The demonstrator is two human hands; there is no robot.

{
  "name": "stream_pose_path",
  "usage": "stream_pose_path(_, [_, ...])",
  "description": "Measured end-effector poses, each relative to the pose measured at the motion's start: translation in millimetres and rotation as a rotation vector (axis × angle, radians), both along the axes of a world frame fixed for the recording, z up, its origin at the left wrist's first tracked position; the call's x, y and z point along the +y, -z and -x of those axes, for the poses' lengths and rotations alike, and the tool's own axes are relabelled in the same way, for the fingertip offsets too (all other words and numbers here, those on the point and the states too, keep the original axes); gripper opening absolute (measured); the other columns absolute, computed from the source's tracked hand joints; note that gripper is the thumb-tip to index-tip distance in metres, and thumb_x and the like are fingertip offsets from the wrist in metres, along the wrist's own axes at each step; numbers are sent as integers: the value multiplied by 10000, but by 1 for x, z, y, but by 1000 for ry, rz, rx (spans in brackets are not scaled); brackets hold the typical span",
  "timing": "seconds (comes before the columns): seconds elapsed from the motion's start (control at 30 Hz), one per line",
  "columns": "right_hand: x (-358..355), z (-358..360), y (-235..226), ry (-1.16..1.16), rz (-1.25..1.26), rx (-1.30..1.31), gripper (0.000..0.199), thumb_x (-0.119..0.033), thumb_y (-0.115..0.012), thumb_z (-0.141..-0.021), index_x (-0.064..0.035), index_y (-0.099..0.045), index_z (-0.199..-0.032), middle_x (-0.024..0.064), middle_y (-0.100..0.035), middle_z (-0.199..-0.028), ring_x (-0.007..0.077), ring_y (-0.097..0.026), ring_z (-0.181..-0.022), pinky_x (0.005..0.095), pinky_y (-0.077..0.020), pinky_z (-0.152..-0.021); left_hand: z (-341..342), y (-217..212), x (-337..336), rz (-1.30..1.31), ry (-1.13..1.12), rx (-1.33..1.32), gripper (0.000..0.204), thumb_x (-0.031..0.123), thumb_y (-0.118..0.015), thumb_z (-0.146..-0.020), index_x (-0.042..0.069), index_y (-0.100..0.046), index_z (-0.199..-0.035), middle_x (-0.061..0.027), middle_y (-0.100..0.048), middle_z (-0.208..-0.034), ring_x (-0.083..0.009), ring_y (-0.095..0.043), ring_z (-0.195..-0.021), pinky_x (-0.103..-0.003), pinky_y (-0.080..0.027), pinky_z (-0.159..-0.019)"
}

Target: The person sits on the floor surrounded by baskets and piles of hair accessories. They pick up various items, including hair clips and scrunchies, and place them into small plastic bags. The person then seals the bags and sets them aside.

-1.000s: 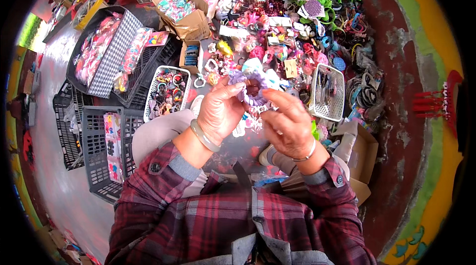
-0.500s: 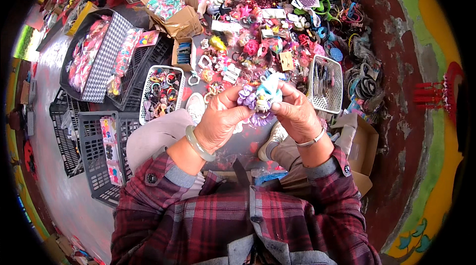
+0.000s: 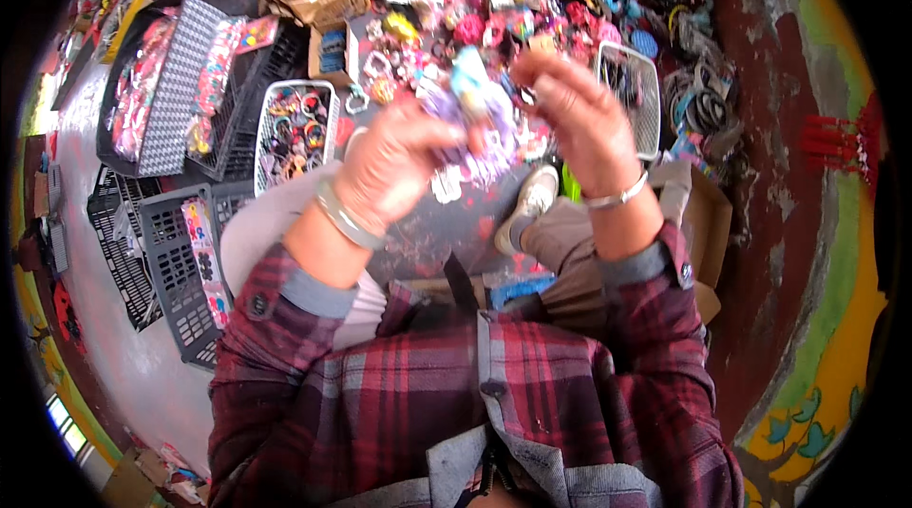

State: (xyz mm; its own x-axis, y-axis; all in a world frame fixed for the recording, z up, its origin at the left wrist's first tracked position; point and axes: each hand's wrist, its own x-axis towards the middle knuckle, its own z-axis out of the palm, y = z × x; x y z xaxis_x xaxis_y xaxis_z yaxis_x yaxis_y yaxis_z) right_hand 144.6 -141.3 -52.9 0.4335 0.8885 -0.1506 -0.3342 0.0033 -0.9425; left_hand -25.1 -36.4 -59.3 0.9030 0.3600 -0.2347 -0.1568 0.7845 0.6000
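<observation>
My left hand [image 3: 394, 161] is closed on a purple scrunchie [image 3: 494, 138] with a pale blue bow and a small figure on its front. The bunch is smeared by motion, so I cannot tell whether it is one scrunchie or more. To its right my right hand [image 3: 589, 128] stands apart from it, fingers bent, parted and blurred, with nothing visible in them. Below and beyond both hands spreads a pile of hair accessories [image 3: 465, 28], with hair ties, clips and headbands in many colours.
A white basket of hair ties [image 3: 299, 138] stands on the left, another white basket [image 3: 632, 95] on the right. Grey crates [image 3: 180, 271] and a patterned box [image 3: 185, 81] lie farther left. A cardboard box [image 3: 698, 223] sits by my right leg.
My right hand has let go of the scrunchie and moved away to the right and up. My left hand keeps hold of it, slightly farther left. The view has shifted.
</observation>
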Motion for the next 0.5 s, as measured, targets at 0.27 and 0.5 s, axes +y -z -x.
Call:
stream_pose_path(0.27, [-2, -34, 46, 14, 233, 1, 211, -161, -529, -864, -43, -596, -1026, 51, -629, -992, 135, -596, -896, 235, -435, -703, 17, -22, 36, 61, -297, -144, 191, 84, -561, -783, -7, -556, -952, -90, -607, -812, -228, -572, -825, -364, -443, -796])
stream_pose_path(0.5, [5, -53, 143, -173, 518, -253, 195, -135, -577, -816, -34, -616, -978, -5, -632, -835, 80, -584, -728, 228, -449, -605, 37, -47, 45, -48, -388, -288, 193, 126, -543, -821, -8, -542, -960, -78, -547, -830, -209, -511, -886, -381, -381, -857])
